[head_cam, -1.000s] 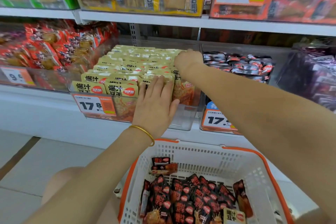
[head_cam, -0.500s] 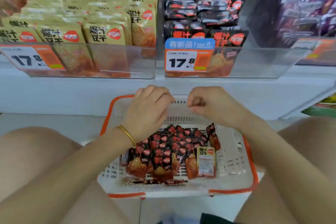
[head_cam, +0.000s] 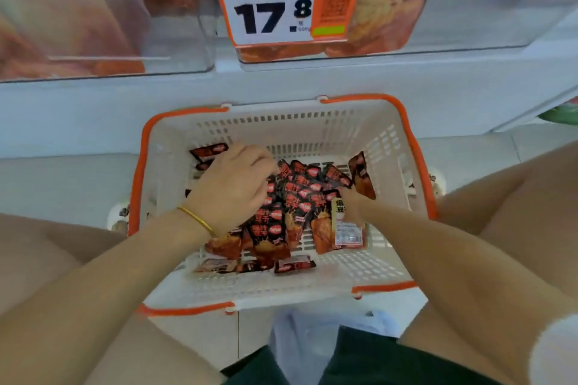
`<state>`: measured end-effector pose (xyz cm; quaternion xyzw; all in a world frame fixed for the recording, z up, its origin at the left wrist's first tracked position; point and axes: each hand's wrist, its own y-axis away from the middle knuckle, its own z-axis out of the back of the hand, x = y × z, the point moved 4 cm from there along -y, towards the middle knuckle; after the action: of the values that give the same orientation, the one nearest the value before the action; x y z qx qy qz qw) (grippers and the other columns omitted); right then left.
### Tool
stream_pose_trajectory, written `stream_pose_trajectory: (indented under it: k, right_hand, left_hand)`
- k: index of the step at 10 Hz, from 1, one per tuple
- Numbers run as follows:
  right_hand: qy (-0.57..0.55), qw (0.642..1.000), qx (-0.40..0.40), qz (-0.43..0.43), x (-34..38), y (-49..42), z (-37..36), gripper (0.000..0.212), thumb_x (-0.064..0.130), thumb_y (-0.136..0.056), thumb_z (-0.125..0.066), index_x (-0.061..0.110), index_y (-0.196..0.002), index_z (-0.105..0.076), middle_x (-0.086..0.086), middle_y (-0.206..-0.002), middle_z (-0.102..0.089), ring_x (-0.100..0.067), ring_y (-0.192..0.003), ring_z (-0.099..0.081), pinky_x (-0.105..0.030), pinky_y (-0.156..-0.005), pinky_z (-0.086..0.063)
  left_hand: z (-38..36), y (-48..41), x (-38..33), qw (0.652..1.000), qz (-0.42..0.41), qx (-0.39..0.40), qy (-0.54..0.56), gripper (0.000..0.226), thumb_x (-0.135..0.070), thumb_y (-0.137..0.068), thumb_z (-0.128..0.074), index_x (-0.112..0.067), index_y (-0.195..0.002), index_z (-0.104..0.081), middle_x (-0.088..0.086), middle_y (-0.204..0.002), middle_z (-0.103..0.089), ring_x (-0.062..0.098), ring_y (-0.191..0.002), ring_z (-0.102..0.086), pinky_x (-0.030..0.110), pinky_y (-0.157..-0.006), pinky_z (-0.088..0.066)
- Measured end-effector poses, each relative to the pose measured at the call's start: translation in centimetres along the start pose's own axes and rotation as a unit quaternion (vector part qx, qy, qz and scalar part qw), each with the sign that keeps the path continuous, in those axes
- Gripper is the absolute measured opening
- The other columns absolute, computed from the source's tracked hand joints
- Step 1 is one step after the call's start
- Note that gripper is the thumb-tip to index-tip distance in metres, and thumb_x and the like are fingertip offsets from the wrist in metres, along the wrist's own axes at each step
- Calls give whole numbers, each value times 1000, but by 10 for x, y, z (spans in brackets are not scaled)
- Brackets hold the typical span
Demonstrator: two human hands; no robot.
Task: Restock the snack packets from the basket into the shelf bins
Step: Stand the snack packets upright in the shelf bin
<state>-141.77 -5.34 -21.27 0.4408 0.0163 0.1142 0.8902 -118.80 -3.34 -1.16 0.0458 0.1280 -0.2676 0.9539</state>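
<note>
A white basket with an orange rim (head_cam: 394,147) sits on the floor between my knees. Inside lies a pile of black-and-red snack packets (head_cam: 300,194), with one yellow packet (head_cam: 347,233) at its right edge. My left hand (head_cam: 231,191), wearing a gold bangle, hangs over the left of the pile. Its fingers curl down among the packets and their tips are hidden. My right hand (head_cam: 350,206) reaches in from the right, fingers laid on the packets beside the yellow one. Above, a clear shelf bin (head_cam: 453,9) carries a 17.8 price tag (head_cam: 269,3).
A second clear bin (head_cam: 93,25) with orange-toned packets stands at the upper left. The white shelf ledge (head_cam: 281,84) runs just beyond the basket. My bare knees flank the basket on both sides, and tiled floor (head_cam: 62,184) shows on the left.
Both hands have come back from the yellow-packet bin and dropped into the basket onto the packets. My view has tilted down and moved closer to the basket.
</note>
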Motion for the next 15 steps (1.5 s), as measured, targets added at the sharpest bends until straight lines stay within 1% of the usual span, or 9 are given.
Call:
stream_pose_trajectory:
  k: [1, 3, 5, 7, 9, 10, 11, 13, 15]
  right_hand:
    - [94, 995, 28, 37, 4, -2, -8, 47, 2, -91, -51, 1, -136, -39, -18, -125, -45, -29, -110, -52, -34, -94, -46]
    - [82, 993, 17, 83, 25, 29, 37, 19, -5, -84, -49, 10, -79, -59, -13, -81, -50, -23, -78, -51, -31, -78, -49]
    - [-216, 932, -121, 263, 64, 101, 148, 45, -18, -70, -56, 25, -60, -60, 5, -77, -59, -17, -76, -59, -31, -72, -50]
    - [-428, 792, -116, 419, 107, 172, 178, 34, -8, -73, -65, 24, -64, -71, -1, -96, -66, -10, -90, -64, -22, -74, -53]
    - [-476, 781, -167, 369, 109, 209, 211, 36, -13, -90, -43, 9, -111, -61, -6, -120, -63, -29, -102, -64, -37, -78, -57]
    - [-397, 827, -179, 357, 127, 243, 233, 24, 13, -92, -56, 14, -116, -58, -5, -111, -66, -8, -87, -66, -19, -62, -53]
    - [-287, 850, -262, 356, 149, 275, 264, 19, 8, -82, -70, 7, -100, -62, -6, -87, -66, 3, -64, -60, -10, -55, -46]
    - [-230, 712, -597, 289, 161, 328, 368, 21, 14, -84, -65, 2, -101, -60, -1, -93, -52, -11, -86, -47, -22, -69, -32]
    - [-55, 762, -627, 154, 212, 304, 408, 28, 1, -89, -47, 6, -117, -51, -15, -119, -57, -35, -108, -55, -36, -73, -41]
  left_hand:
    - [-5, 0, 6, 1000, 18, 14, 1, 19, -9, -84, -55, -10, -100, -65, 7, -108, -61, 31, -100, -52, 47, -85, -47]
    - [-4, -2, 26, 992, 112, 26, 60, 22, -9, -90, -51, -13, -107, -65, 4, -110, -61, 26, -108, -51, 38, -97, -37]
    - [3, 7, 13, 930, 226, 116, 265, 36, -19, -95, -53, -16, -131, -51, 0, -134, -53, 15, -123, -50, 34, -106, -39]
    - [28, 25, -3, 825, 296, 93, 471, 33, -20, -87, -66, -21, -115, -49, -6, -111, -60, 15, -108, -58, 36, -98, -47]
    - [83, 39, 6, 826, 278, -50, 488, 24, 1, -80, -69, -1, -100, -56, 8, -91, -67, 19, -82, -63, 29, -75, -53]
    - [118, 43, 1, 845, 235, -108, 468, 28, 2, -79, -69, -2, -103, -56, 10, -97, -69, 15, -84, -65, 29, -77, -53]
    - [155, 42, -4, 848, 181, -187, 461, 25, 0, -80, -69, -11, -98, -56, -1, -89, -67, 1, -74, -64, 16, -68, -52]
    - [223, 49, 14, 879, 161, -435, 114, 34, -16, -86, -54, -3, -117, -53, 3, -113, -51, 18, -108, -49, 21, -91, -36]
    - [209, 20, 35, 941, 171, -271, -105, 45, -20, -89, -58, -1, -129, -48, 21, -149, -32, 37, -138, -27, 52, -112, -25]
